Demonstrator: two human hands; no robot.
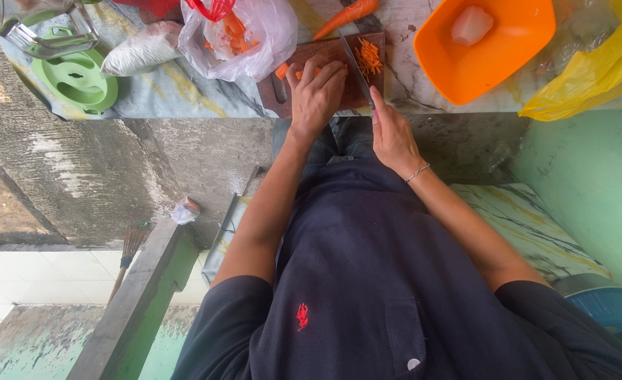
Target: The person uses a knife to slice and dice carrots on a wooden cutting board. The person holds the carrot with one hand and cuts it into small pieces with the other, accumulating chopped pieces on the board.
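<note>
Head view, left hand fingers pressing carrot, right hand gripping steel knife

We see a dark navy short-sleeved shirt covering the torso, its sleeves ending above the elbows so both forearms are bare. A small red embroidered mark sits on the chest, and beside it a patch pocket is stitched on, closed by a pale round button. Below the shirt hem we make out blue-grey denim trousers. The right wrist carries a thin silver chain bracelet. The left hand and the right hand wear no gloves or rings that we can tell.
</note>
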